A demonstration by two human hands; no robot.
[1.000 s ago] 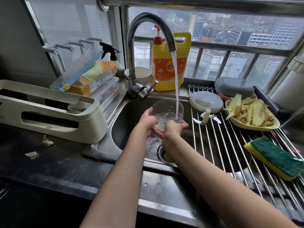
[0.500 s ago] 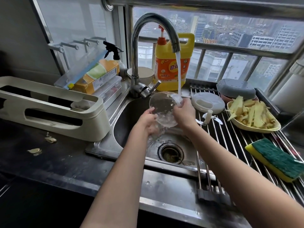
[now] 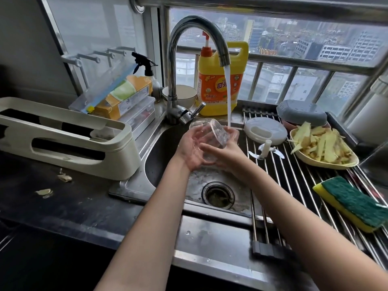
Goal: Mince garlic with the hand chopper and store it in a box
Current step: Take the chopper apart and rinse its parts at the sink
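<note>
Over the steel sink (image 3: 165,148) I hold the chopper's clear bowl (image 3: 212,135), tipped on its side. My left hand (image 3: 190,152) cups it from below and the left; my right hand (image 3: 225,151) grips it from the right. Water runs from the tap (image 3: 189,59) and lands by my right hand's fingers at the bowl's edge. The chopper's white lid (image 3: 265,130) lies on the drying rack (image 3: 294,185), and its blade piece (image 3: 265,151) rests just in front of the lid.
A cream dish of peelings (image 3: 321,148) and a green-yellow sponge (image 3: 352,203) lie on the rack. Behind the tap stand a yellow detergent bottle (image 3: 220,85), a white bowl (image 3: 182,95) and a spray bottle (image 3: 147,70). At left sit a cream holder (image 3: 69,141) and garlic skins (image 3: 44,192).
The bowl went from upright under the stream to tipped on its side, and both hands shifted around it. The view has moved closer to the sink.
</note>
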